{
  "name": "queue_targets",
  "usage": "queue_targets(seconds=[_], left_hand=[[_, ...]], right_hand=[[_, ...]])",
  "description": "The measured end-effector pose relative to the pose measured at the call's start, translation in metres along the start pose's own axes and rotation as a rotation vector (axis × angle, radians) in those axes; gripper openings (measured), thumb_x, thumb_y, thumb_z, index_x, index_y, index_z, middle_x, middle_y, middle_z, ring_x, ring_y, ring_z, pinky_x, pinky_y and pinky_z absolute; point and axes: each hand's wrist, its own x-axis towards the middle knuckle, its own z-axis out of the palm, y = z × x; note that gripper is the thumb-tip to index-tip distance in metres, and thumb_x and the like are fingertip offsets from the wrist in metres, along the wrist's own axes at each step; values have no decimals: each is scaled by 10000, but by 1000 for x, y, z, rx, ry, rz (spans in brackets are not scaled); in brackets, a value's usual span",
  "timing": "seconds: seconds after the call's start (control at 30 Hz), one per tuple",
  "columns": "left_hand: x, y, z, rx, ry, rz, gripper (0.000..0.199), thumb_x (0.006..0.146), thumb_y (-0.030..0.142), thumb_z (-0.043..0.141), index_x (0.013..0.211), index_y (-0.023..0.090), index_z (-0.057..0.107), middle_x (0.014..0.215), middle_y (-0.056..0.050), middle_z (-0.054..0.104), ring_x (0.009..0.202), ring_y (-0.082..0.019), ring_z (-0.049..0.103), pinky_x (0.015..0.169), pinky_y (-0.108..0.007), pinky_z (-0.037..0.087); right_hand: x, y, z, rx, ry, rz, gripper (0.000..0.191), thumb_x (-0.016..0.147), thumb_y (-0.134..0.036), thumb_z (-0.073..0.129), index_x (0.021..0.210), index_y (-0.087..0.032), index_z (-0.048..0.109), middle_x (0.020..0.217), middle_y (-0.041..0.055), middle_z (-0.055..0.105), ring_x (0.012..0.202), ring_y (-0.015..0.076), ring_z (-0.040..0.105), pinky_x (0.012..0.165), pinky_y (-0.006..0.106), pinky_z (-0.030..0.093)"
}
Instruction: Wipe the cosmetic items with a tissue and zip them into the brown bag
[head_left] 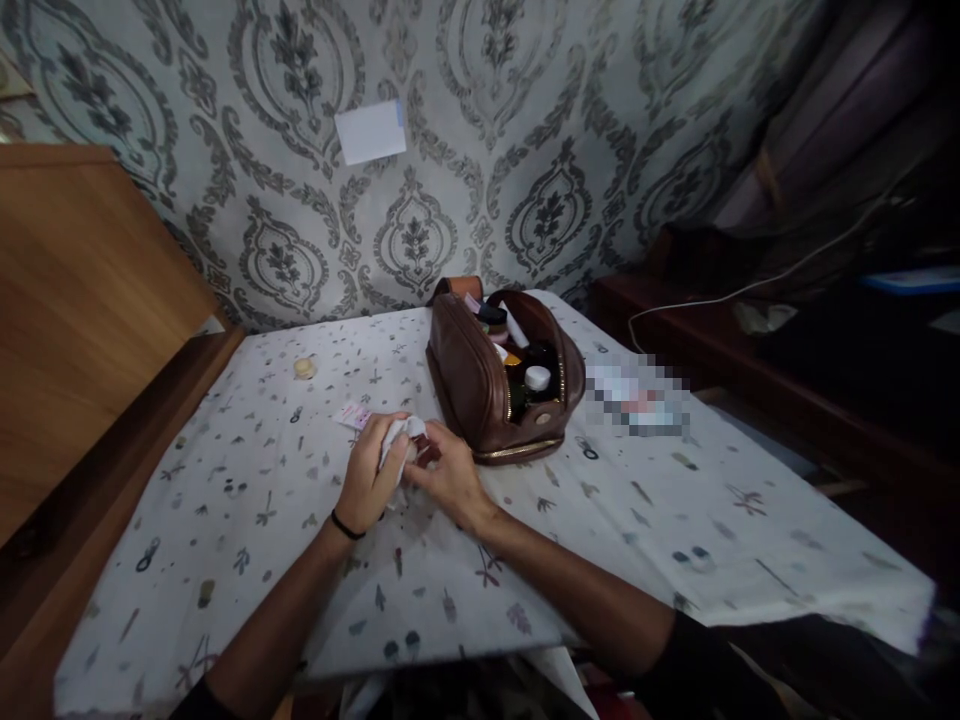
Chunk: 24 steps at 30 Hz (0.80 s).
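White tissue (394,450) sits bunched in the left hand (367,472), at eight o'clock from the brown bag (469,385); right hand (456,480) curls in at three o'clock, can't tell its hold. A light left pinch, small right-finger moves work best.

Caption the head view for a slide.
Both hands work a white tissue beside an open brown bag on a patterned cloth.

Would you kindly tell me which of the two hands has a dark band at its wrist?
The left hand, which grips the white crumpled item: a dark band circles its wrist, while the right hand has none.
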Motion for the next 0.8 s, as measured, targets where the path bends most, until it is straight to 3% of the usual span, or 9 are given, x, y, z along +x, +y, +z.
queue_targets(seconds=[0.13, 0.23, 0.33, 0.57, 0.7, 0.8], left_hand=[[1, 1, 0, -9, -27, -71, 250, 938, 413, 454, 964, 198, 580, 930, -45, 629, 887, -187, 588, 826, -306, 451], [2, -3, -2, -86, 24, -156, 280, 914, 458, 487, 794, 206, 512, 716, 24, 526, 676, -142, 503, 645, -258, 412], [4, -10, -2, -209, 83, -230, 325, 877, 499, 549, 755, 204, 490, 650, 55, 439, 598, -113, 428, 563, -234, 363], [5, -17, 3, -384, 227, -366, 469, 842, 635, 546, 860, 173, 621, 767, -5, 614, 762, -156, 573, 690, -242, 457], [4, -15, 5, -367, 144, -354, 569, 876, 689, 424, 821, 171, 652, 738, -27, 658, 758, -176, 622, 702, -268, 487], [2, -18, 5, -402, 93, -333, 564, 882, 677, 427, 909, 169, 671, 832, -53, 702, 854, -194, 658, 773, -288, 504]], right_hand=[[-2, 2, 1, -39, -32, -23, 183, 665, -148, 667, 822, -191, 583, 772, -23, 519, 686, 128, 511, 644, 257, 439], [-6, 5, 4, 59, -72, 13, 235, 654, -171, 709, 826, -201, 551, 796, -24, 538, 723, 135, 544, 686, 266, 467], [-7, 6, 7, 187, -115, 57, 335, 638, -222, 770, 906, -208, 570, 816, -26, 577, 748, 134, 569, 724, 272, 485], [-3, 3, 7, 600, -144, 240, 541, 547, -281, 881, 1016, -242, 614, 928, -16, 632, 769, 119, 608, 712, 253, 508], [-1, 2, 6, 692, -119, 259, 560, 574, -310, 886, 1082, -259, 657, 971, 6, 674, 825, 142, 634, 787, 296, 526], [-1, 3, 6, 731, -100, 254, 523, 584, -318, 886, 1061, -261, 680, 971, 10, 696, 871, 158, 648, 827, 311, 526]])
